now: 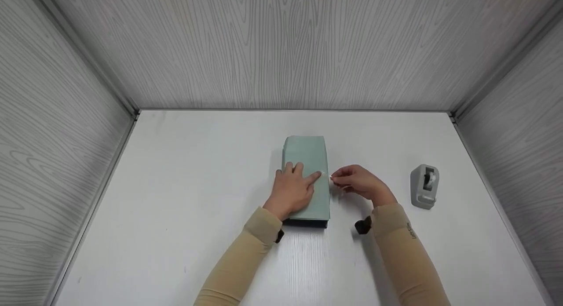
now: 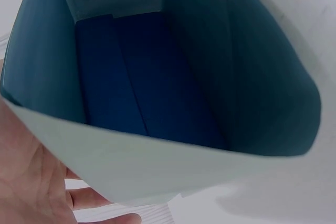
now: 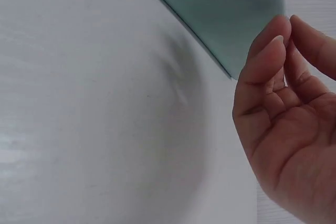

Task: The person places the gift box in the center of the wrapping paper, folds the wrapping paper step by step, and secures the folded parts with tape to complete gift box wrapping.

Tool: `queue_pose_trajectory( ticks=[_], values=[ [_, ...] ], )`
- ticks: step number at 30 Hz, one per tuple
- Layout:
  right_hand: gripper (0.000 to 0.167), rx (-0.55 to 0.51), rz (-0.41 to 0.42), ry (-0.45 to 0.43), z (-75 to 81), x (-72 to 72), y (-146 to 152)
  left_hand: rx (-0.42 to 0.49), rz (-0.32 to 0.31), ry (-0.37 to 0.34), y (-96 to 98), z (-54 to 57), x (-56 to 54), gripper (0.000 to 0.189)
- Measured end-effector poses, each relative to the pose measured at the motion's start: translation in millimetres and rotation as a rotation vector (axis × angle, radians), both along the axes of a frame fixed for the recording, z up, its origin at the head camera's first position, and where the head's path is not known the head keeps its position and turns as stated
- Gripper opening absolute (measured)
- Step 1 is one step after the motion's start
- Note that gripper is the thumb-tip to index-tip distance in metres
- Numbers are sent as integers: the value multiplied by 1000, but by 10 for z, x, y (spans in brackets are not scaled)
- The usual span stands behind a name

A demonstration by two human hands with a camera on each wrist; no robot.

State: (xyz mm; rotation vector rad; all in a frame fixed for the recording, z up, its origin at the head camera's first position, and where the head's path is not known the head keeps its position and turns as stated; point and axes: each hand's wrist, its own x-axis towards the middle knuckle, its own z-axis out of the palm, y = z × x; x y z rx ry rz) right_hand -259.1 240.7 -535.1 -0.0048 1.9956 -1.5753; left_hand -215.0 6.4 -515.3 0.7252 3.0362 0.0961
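Observation:
A long pale green paper bag [image 1: 305,152] lies on the table, its open end toward me. In the left wrist view its dark blue inside shows, with folded flaps [image 2: 152,77] at the far end. My left hand [image 1: 291,189] rests on top of it, fingers spread, the index fingertip pressing by the right edge. A short piece of clear tape [image 1: 323,173] glints at that fingertip. Just off this edge my right hand [image 1: 358,182] pinches a small whitish end of the tape between thumb and finger. The right wrist view shows those fingers [image 3: 268,61] right at the paper's edge.
A grey tape dispenser [image 1: 424,186] with a roll in it stands on the right of the white table [image 1: 198,187]. Grey wood-grain panels [image 1: 281,51] close in the back and both sides.

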Motion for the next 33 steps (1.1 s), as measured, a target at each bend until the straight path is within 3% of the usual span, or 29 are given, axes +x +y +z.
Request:
queue_pose_trajectory(
  ticks=[10,19,23,29,33],
  values=[
    [37,147,-68,-1,9,31,-112,-15,8,-16,17,8,17,45],
    [29,226,-78,39,-22,131,-172,8,-1,4,-9,-28,21,44],
    [29,195,-62,64,-51,192,-161,19,-5,17,-19,-41,20,44],
    [35,77,-140,111,-59,306,-94,54,0,10,-51,-60,52,44],
    [35,56,-167,145,-40,403,-50,112,-4,8,-122,-80,103,45]
  ],
)
